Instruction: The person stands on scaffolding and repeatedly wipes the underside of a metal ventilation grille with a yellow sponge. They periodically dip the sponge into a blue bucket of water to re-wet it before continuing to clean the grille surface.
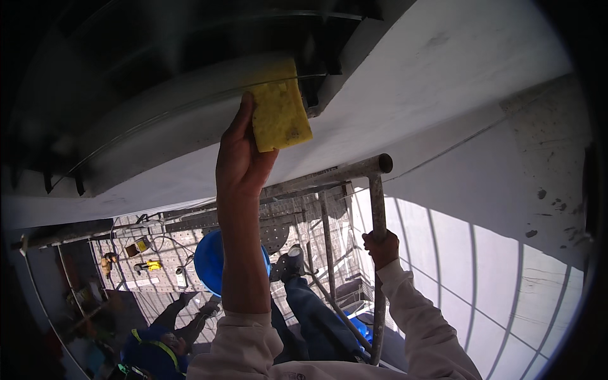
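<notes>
My left hand (242, 161) is raised with a flat yellow sponge (282, 120) in its grip, thumb along the sponge's left edge. The sponge lies at the lower edge of a dark glass pane (171, 76), and its top part overlaps the pane. Most of the left fingers are hidden behind the sponge. Lower on the right, my right hand (381, 249) is wrapped round an upright metal scaffold pole (378, 206). Below my left forearm sits a blue bucket (208, 261), partly covered by the arm.
A horizontal scaffold tube (329, 175) runs along the white wall (437, 82). Under my feet is a perforated metal platform (180, 244) with a yellow tool (148, 266) and cables on it. Farther down at the lower left, another person (152, 351) wears dark blue.
</notes>
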### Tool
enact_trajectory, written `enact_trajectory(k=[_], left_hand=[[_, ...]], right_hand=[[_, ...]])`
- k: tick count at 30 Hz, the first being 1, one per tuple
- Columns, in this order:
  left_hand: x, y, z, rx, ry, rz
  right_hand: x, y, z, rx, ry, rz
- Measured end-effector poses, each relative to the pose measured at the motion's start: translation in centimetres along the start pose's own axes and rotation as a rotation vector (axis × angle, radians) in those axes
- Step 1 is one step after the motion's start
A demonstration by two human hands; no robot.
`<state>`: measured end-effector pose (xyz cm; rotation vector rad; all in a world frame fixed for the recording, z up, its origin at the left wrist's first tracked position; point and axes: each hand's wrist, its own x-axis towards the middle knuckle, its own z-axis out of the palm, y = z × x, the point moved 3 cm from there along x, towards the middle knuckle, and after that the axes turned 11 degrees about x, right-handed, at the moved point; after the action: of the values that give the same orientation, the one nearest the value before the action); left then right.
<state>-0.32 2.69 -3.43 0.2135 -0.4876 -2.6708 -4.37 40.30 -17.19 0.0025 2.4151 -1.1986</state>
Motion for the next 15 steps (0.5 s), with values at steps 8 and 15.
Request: enact_trajectory(k=[8,15], left_hand=[[0.0,-4.2,2.5,0.091,-0.079,-0.024],[-8.4,-2.5,-4.1,0.514,0.137,-0.012]], right_hand=[[0.1,-1.1,0.4,-0.087,-0.073,-0.119],[-0.2,-1.4,0.1,0.131,-0.007,0.093]])
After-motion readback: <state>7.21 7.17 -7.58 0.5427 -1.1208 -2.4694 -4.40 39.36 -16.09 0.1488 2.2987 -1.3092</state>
